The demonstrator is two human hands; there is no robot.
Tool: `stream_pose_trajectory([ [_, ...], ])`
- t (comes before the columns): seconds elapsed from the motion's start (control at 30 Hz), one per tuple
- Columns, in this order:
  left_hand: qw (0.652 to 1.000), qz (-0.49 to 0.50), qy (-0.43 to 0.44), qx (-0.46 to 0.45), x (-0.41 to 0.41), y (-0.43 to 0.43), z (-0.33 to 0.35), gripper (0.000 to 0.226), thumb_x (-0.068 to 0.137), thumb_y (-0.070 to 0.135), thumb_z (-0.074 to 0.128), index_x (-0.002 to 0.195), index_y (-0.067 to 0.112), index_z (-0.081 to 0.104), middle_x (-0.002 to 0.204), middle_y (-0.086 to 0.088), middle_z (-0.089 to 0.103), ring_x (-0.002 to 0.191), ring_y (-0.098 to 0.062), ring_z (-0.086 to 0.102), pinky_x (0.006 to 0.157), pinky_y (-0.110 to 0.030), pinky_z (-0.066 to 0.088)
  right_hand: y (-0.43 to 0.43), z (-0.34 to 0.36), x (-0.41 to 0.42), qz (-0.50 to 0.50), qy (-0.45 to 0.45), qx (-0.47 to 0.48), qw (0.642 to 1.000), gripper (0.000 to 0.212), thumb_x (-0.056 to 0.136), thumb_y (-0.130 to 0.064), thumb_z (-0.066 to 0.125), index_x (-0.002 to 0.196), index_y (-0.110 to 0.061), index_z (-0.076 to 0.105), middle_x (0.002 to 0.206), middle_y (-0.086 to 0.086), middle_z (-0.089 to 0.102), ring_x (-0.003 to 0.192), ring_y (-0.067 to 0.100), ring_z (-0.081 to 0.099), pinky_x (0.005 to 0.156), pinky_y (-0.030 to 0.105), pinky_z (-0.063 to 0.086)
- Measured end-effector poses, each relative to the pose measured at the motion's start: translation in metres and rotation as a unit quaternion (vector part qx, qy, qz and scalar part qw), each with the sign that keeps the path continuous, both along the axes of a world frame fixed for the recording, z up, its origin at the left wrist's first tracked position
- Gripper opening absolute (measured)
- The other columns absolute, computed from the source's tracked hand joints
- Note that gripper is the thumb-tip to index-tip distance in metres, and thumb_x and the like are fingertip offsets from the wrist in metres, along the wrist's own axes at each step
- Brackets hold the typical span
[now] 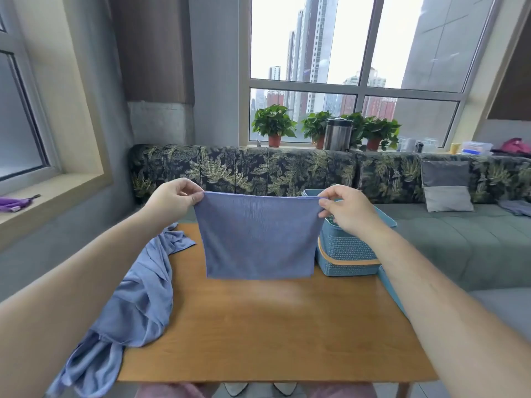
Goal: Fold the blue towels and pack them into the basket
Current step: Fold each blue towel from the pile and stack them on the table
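The leaf-print sofa (287, 170) runs along the wall beneath the window, and in front of it stands the wooden table (258, 326) where I work. On the table's left side lies a heap of unfolded blue towels (138, 297), crumpled and spilling over the near left corner towards the floor. Above the middle of the table I hold up one blue towel (258, 237). It hangs flat and faces me, with its long axis running left to right between my hands and its short sides dropping straight down. The top edge is nearly level, and at its right corner it looks doubled. The bottom edge hangs low over the far half of the table; I cannot tell whether it touches the wood. Behind the towel's right edge, on the far right part of the table, sits the teal perforated basket (344, 251) with a pale band round it, partly hidden by the cloth and my wrist. My left hand (172, 202) pinches the towel's top left corner between thumb and fingers, the other fingers curled in. My right hand (347, 211) pinches the top right corner the same way, just in front of the basket's rim.
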State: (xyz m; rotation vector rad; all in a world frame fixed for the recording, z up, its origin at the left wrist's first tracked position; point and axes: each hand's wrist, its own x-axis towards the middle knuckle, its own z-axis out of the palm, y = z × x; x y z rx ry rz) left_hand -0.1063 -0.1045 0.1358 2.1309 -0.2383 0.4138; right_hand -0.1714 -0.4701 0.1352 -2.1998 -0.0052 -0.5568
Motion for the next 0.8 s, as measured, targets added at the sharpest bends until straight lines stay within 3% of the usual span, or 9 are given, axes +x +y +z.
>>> stream_pose_trajectory([
  [0.07,1.000,-0.011,-0.003,-0.013,-0.003,0.000,-0.005,0.006,0.093,0.021,0.070,0.088,0.024,0.070,0.084,0.004,0.068,0.073,-0.012,0.056,0.070,-0.030,0.046,-0.003,-0.004,-0.003,-0.005,0.001,-0.015,1.000,0.007,0.099,-0.019,0.062,0.096,-0.022,0.068,0.080,-0.001,0.073,0.050,-0.005,0.058,0.055,0.018,0.039],
  [0.17,0.999,-0.018,0.011,-0.024,-0.015,0.001,-0.028,0.002,0.093,0.019,0.070,0.094,0.018,0.071,0.092,0.000,0.072,0.079,-0.015,0.061,0.072,-0.035,0.051,-0.006,-0.024,-0.013,-0.003,0.007,-0.037,0.999,0.008,0.097,-0.019,0.065,0.094,-0.025,0.069,0.078,-0.003,0.066,0.061,0.004,0.056,0.058,0.020,0.039],
  [0.27,0.999,-0.027,0.035,-0.011,-0.037,0.006,-0.074,0.002,0.094,0.019,0.069,0.092,0.020,0.070,0.093,0.004,0.071,0.083,-0.012,0.062,0.074,-0.022,0.047,-0.008,-0.071,-0.032,0.014,0.044,-0.057,0.997,0.012,0.094,-0.018,0.069,0.092,-0.029,0.070,0.082,0.000,0.067,0.072,0.011,0.056,0.067,0.021,0.042],
  [0.33,0.998,-0.025,0.063,0.014,-0.056,0.008,-0.114,0.002,0.093,0.021,0.069,0.092,0.022,0.071,0.088,0.008,0.070,0.076,-0.003,0.060,0.070,-0.015,0.044,-0.008,-0.113,-0.053,0.021,0.063,-0.073,0.995,0.020,0.092,-0.015,0.071,0.088,-0.035,0.069,0.085,-0.003,0.069,0.079,0.010,0.059,0.071,0.016,0.042],
  [0.4,0.993,-0.028,0.107,0.034,-0.077,0.010,-0.156,0.002,0.093,0.020,0.069,0.092,0.020,0.071,0.077,0.014,0.068,0.063,0.007,0.056,0.059,-0.010,0.041,-0.009,-0.157,-0.074,0.022,0.092,-0.080,0.992,0.028,0.091,-0.015,0.072,0.084,-0.041,0.066,0.092,-0.006,0.070,0.089,0.011,0.061,0.082,0.022,0.044],
  [0.47,0.988,-0.031,0.144,0.047,-0.094,0.013,-0.192,0.006,0.094,0.020,0.069,0.089,0.022,0.070,0.074,0.013,0.068,0.056,0.005,0.055,0.054,-0.011,0.040,-0.008,-0.196,-0.093,0.025,0.134,-0.071,0.988,0.026,0.090,-0.019,0.072,0.084,-0.044,0.067,0.099,-0.009,0.070,0.096,0.011,0.063,0.090,0.030,0.047],
  [0.6,0.981,-0.035,0.187,0.040,-0.111,0.016,-0.223,0.006,0.092,0.021,0.071,0.087,0.023,0.071,0.083,0.007,0.074,0.086,-0.017,0.068,0.087,-0.038,0.052,-0.005,-0.227,-0.115,0.028,0.186,-0.021,0.982,0.015,0.092,-0.020,0.071,0.088,-0.035,0.071,0.095,-0.011,0.074,0.087,0.010,0.066,0.087,0.031,0.051],
  [0.8,0.982,-0.060,0.174,0.027,-0.121,0.025,-0.210,0.007,0.093,0.020,0.070,0.086,0.022,0.071,0.080,0.008,0.074,0.077,-0.010,0.065,0.084,-0.036,0.050,-0.014,-0.196,-0.124,0.087,0.186,0.044,0.978,0.022,0.091,-0.001,0.070,0.087,-0.023,0.072,0.082,-0.006,0.072,0.073,-0.002,0.062,0.074,0.009,0.048],
])
